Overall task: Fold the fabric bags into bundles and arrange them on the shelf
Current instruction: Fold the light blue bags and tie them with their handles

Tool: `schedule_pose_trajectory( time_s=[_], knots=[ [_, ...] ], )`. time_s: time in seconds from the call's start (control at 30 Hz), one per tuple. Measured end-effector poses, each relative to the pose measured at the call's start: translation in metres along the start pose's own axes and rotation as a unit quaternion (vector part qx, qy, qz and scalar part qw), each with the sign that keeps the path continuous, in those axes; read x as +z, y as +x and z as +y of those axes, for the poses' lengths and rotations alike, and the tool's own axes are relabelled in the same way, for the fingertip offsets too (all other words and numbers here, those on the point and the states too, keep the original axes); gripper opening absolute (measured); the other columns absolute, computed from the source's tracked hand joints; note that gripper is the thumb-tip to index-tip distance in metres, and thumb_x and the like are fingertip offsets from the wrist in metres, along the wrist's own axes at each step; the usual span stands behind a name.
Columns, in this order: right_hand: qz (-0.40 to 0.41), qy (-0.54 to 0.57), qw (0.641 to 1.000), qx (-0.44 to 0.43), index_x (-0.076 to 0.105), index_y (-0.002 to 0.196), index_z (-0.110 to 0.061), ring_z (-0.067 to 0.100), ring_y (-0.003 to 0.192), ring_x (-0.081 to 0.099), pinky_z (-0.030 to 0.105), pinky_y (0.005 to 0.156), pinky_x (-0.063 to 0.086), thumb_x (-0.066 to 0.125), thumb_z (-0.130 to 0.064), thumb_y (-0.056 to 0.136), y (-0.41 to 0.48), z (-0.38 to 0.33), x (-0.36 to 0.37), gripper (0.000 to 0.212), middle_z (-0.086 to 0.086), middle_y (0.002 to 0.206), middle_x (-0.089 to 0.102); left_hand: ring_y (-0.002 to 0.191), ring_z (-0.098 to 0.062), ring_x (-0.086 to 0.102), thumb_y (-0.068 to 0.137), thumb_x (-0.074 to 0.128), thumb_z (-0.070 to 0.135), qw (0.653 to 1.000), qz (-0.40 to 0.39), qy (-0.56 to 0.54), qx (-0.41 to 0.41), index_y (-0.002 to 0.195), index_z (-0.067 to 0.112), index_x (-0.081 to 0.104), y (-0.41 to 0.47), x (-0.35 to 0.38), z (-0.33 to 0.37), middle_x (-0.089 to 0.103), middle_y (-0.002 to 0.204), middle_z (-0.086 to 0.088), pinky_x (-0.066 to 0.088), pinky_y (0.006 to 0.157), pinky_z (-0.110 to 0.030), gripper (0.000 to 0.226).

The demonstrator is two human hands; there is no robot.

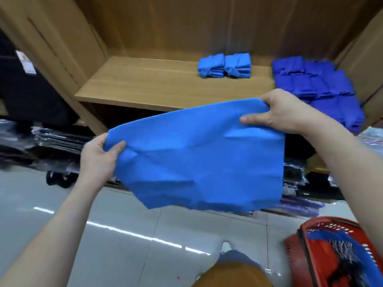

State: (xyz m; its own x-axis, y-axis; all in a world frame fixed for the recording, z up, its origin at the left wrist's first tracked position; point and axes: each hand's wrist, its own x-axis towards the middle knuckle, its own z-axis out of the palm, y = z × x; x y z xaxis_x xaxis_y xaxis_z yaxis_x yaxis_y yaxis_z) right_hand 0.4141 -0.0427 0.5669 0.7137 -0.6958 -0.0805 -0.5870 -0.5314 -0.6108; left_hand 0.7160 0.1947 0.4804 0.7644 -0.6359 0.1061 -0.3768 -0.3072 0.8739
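A light blue fabric bag [199, 158] hangs spread out in the air in front of the wooden shelf [145, 83]. My left hand [99, 156] pinches its upper left corner, thumb on the front. My right hand [284, 112] grips its upper right corner, higher up, so the top edge slants. Two light blue folded bundles [224, 65] sit side by side at the back of the shelf. To their right lies a pile of several darker blue folded bags [319, 88].
Stacks of dark packaged goods [58, 141] fill the lower level left of the shelf, and more lie under it on the right. A red basket [335, 251] with blue fabric inside stands on the glossy tiled floor at the lower right. My knee shows at the bottom.
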Motion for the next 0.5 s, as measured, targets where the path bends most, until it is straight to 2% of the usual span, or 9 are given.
schedule_pose_trajectory(
  time_s=[0.03,0.1,0.13,0.2,0.27,0.33,0.37,0.43,0.5],
  knots=[
    [-0.073,0.024,0.997,0.011,0.067,0.074,-0.020,-0.002,0.060,0.064,0.016,0.061,0.047,0.082,-0.039,0.070,0.009,-0.005,0.000,0.024,-0.019,0.064,0.069,0.078,-0.015,0.061,0.089,0.066,0.010,1.000,0.018,0.004,0.004,0.080,0.033,0.065,0.008,-0.009,0.001,0.067,0.082,0.010,0.051,0.076,-0.035,0.025],
    [-0.169,0.023,0.985,0.025,0.070,0.093,-0.019,0.007,0.081,0.071,0.027,0.075,0.055,0.086,-0.037,0.064,0.031,-0.009,0.002,0.037,-0.015,0.085,0.075,0.075,-0.011,0.061,0.088,0.066,0.012,0.999,0.044,0.023,0.012,0.078,0.036,0.066,0.025,-0.025,0.003,0.068,0.080,0.012,0.051,0.073,-0.033,0.026],
    [-0.194,0.021,0.980,0.029,0.069,0.097,-0.018,0.011,0.081,0.072,0.028,0.073,0.056,0.084,-0.034,0.069,0.045,-0.009,0.004,0.036,-0.012,0.087,0.076,0.071,-0.006,0.060,0.088,0.066,0.013,0.998,0.049,0.033,0.017,0.077,0.036,0.066,0.034,-0.031,0.007,0.068,0.075,0.014,0.050,0.070,-0.030,0.025],
    [-0.247,0.045,0.967,0.051,0.067,0.100,-0.014,0.016,0.064,0.067,0.023,0.055,0.053,0.074,-0.031,0.083,0.070,-0.012,0.010,0.025,-0.005,0.082,0.074,0.062,-0.004,0.053,0.087,0.066,0.016,0.995,0.076,0.060,0.022,0.074,0.025,0.064,0.053,-0.041,0.014,0.064,0.067,0.012,0.048,0.064,-0.031,0.016],
    [-0.286,0.056,0.954,0.066,0.065,0.104,-0.011,0.019,0.059,0.053,0.020,0.046,0.045,0.063,-0.035,0.091,0.097,-0.015,0.009,0.027,0.003,0.082,0.069,0.057,-0.014,0.043,0.087,0.066,0.031,0.978,0.144,0.142,0.041,0.069,0.010,0.058,0.074,-0.053,0.025,0.054,0.060,-0.006,0.041,0.057,-0.036,0.029],
    [-0.269,0.111,0.955,0.065,0.065,0.106,-0.016,0.017,0.068,0.059,0.022,0.045,0.047,0.058,-0.037,0.094,0.123,-0.023,0.001,0.025,0.001,0.090,0.072,0.055,-0.029,0.038,0.090,0.061,0.045,0.941,0.202,0.264,0.066,0.061,0.002,0.047,0.098,-0.069,0.040,0.043,0.056,-0.020,0.033,0.053,-0.041,0.053],
    [-0.250,0.166,0.952,0.053,0.065,0.106,-0.017,0.016,0.073,0.066,0.024,0.046,0.051,0.057,-0.036,0.094,0.136,-0.028,-0.006,0.024,-0.001,0.094,0.074,0.055,-0.034,0.037,0.092,0.057,0.048,0.920,0.222,0.315,0.078,0.059,0.002,0.044,0.106,-0.075,0.053,0.039,0.054,-0.020,0.028,0.052,-0.041,0.058],
    [-0.196,0.293,0.936,0.009,0.065,0.105,-0.016,0.014,0.086,0.072,0.030,0.053,0.059,0.053,-0.032,0.096,0.160,-0.046,-0.017,0.022,-0.002,0.097,0.075,0.057,-0.036,0.041,0.095,0.051,0.049,0.901,0.250,0.343,0.088,0.062,0.002,0.045,0.128,-0.088,0.074,0.041,0.054,-0.018,0.022,0.052,-0.041,0.058],
    [-0.102,0.371,0.921,-0.063,0.066,0.099,-0.015,0.016,0.099,0.070,0.036,0.072,0.061,0.051,-0.029,0.098,0.187,-0.070,-0.030,0.020,-0.002,0.097,0.073,0.059,-0.037,0.050,0.096,0.049,0.049,0.918,0.270,0.276,0.094,0.066,0.005,0.049,0.152,-0.098,0.094,0.050,0.056,-0.016,0.027,0.051,-0.042,0.054]
  ],
)
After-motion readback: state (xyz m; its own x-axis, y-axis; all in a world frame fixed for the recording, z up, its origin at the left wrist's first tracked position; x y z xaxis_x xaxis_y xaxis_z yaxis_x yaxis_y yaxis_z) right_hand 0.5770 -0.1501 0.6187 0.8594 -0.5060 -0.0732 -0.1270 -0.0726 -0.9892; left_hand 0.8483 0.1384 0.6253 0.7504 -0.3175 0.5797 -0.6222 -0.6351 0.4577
